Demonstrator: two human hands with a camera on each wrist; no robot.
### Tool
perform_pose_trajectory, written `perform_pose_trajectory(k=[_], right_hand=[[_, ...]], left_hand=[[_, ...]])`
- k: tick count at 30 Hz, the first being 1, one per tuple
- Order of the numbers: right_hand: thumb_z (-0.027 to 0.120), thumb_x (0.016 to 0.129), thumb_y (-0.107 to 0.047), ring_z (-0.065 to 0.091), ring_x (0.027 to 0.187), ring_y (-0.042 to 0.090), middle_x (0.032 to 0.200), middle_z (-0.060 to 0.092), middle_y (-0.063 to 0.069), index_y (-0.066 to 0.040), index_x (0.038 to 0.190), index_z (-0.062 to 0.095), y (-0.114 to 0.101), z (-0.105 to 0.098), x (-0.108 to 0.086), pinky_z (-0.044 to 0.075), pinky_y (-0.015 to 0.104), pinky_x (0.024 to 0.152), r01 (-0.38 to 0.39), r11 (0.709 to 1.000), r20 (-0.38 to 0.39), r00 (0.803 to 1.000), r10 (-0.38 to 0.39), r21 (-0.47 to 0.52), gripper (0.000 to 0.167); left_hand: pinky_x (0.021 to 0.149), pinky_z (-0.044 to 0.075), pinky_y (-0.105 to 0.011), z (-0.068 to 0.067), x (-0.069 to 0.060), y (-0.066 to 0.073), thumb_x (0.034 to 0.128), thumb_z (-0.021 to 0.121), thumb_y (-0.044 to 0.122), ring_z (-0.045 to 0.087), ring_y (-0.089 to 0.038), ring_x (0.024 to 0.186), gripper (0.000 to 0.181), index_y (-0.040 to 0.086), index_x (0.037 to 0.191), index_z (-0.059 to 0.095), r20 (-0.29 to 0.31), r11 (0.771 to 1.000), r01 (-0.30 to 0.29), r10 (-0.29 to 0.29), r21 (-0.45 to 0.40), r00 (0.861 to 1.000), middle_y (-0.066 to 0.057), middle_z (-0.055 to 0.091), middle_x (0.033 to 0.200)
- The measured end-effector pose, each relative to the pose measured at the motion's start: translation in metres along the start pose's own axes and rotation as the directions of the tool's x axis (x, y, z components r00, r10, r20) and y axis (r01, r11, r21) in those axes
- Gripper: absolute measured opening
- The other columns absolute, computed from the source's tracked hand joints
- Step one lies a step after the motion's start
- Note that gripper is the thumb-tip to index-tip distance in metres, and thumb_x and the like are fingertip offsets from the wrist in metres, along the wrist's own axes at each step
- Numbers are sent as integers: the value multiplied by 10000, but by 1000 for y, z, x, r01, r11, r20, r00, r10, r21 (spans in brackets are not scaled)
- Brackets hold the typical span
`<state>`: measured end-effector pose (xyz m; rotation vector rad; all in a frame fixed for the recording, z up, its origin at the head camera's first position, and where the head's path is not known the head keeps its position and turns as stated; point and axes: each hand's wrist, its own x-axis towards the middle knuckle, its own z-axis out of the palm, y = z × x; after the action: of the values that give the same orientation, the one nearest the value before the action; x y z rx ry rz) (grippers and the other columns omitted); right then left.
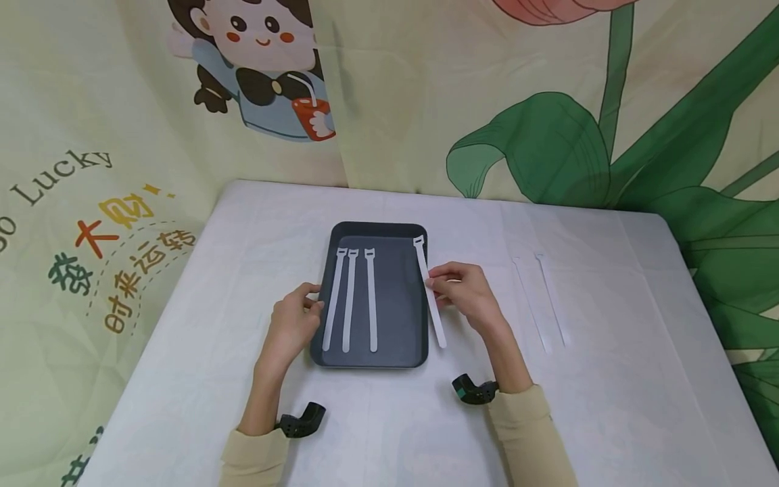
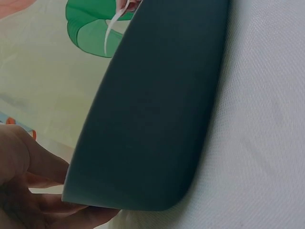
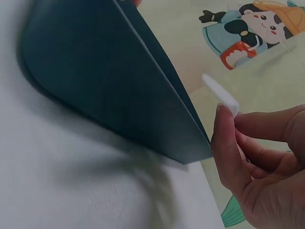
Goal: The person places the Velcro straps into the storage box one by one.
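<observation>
On the table lies a dark grey tray (image 1: 399,311), and my left hand (image 1: 295,323) grips its left edge, with fingers on either side of the wall (image 2: 143,119) in the left wrist view. Inside it, three white cable tie straps (image 1: 371,304) with slotted heads lie lengthwise, heads away from me. Between thumb and fingers, my right hand (image 1: 467,294) pinches another white strap (image 1: 433,314) over the tray's right rim. Its head points away from me, and its tail hangs beyond the rim. The right wrist view shows this pinched strap (image 3: 221,91) foreshortened.
To the right of the tray, two more thin white straps (image 1: 552,301) lie on the white tablecloth (image 1: 615,392), hard to make out. A printed curtain (image 1: 395,101) hangs behind the table. Each wrist wears a small black camera (image 1: 475,390).
</observation>
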<state>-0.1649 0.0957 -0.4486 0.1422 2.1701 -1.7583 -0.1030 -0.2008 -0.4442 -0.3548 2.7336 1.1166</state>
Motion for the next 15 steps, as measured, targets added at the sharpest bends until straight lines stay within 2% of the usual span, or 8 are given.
perform_pose_trajectory(k=[9, 15], right_hand=[[719, 928, -65, 631, 722, 213, 894, 684, 105, -9, 1066, 734, -10, 24, 0, 601, 367, 664, 30, 999, 9, 1000, -29, -15, 149], [737, 919, -49, 655, 670, 190, 875, 700, 110, -7, 1032, 737, -11, 40, 0, 597, 322, 603, 91, 992, -22, 995, -93, -82, 120]], left_hand=[[729, 549, -406, -2, -1, 0, 1026, 532, 95, 698, -323, 908, 395, -15, 1403, 570, 3, 1000, 4, -4, 1, 1000, -269, 718, 1117], [737, 554, -412, -2, -1, 0, 1027, 534, 98, 700, -329, 919, 394, -19, 1402, 569, 7, 1000, 1, -1, -1, 1000, -273, 716, 1124]])
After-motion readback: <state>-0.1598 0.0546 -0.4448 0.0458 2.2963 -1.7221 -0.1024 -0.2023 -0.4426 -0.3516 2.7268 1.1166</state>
